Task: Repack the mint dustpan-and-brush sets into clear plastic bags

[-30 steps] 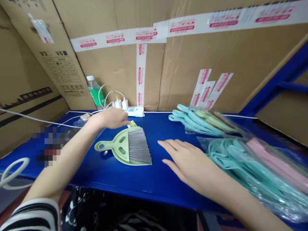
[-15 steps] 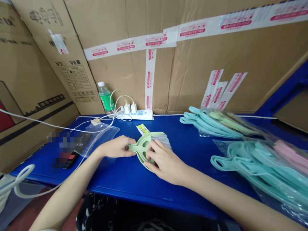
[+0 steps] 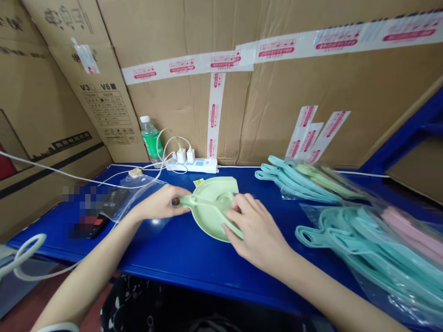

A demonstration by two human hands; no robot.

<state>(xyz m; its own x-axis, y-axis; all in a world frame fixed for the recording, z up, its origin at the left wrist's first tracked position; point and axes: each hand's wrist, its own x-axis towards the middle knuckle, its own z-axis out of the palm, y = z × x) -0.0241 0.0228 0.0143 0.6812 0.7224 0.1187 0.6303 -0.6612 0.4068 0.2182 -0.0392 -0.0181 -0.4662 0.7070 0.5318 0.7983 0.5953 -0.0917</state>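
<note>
On the blue shelf (image 3: 166,251), I have the pale green plastic dustpan (image 3: 207,219) between my hands, light, stiff and likely slick: my left hand (image 3: 157,205) pinches its handle (image 3: 188,200), the surest hold, while my right hand (image 3: 254,230) curls over the pan.

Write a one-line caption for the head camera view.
Left hand holds a green dustpan's handle, right hand on its pan, beside bagged teal dustpans.

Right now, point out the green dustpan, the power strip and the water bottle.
Green dustpan (image 3: 207,214), head view, on its pan.
Power strip (image 3: 207,166), head view, on its white casing.
Water bottle (image 3: 149,143), head view, on its green label.
</note>
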